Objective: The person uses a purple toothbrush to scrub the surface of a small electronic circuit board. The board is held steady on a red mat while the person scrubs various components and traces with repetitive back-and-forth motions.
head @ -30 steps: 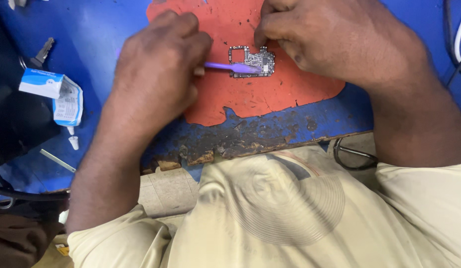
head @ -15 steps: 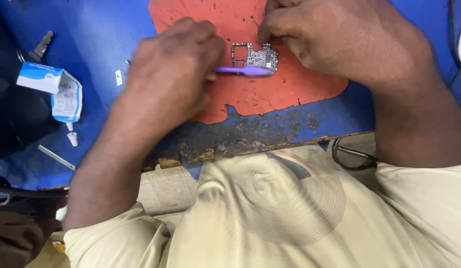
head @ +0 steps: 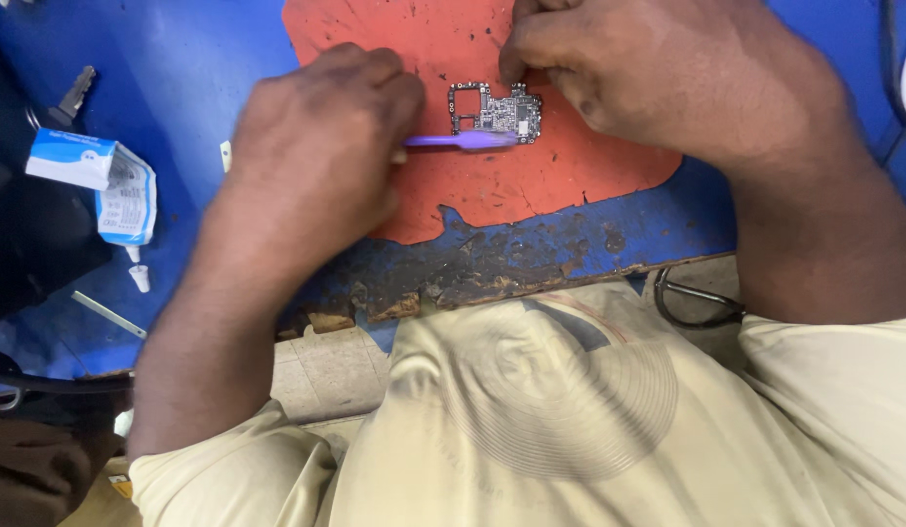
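Note:
A small phone circuit board (head: 496, 111) lies on an orange work mat (head: 492, 185) on the blue bench. My left hand (head: 311, 146) grips a purple brush (head: 461, 141) whose head rests along the board's lower edge. My right hand (head: 658, 73) presses on the board's upper right edge with its fingertips, holding it flat on the mat. The handle end of the brush is hidden inside my left fist.
A crumpled blue and white tube (head: 111, 190) with a small white cap (head: 140, 278) lies at the left. A key (head: 77, 93) sits at the far left. The bench's worn front edge (head: 492, 278) runs below the mat. Scissor handles (head: 692, 303) hang at the right.
My left hand shifts the purple brush back and forth along the board's lower edge. My right hand stays pressed on the board.

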